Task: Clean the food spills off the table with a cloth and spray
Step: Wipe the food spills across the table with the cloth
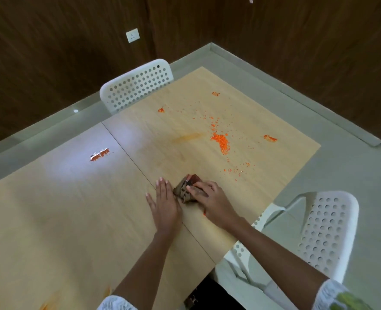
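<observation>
No legible text, label, brand, number or sign anywhere.

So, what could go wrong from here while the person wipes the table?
1. The orange crumbs lie loose and spread toward the table edge; a wide sweep may push them onto the floor.
2. The right hand holds the cloth bunched small, so it may smear the orange smear rather than lift it.
</observation>
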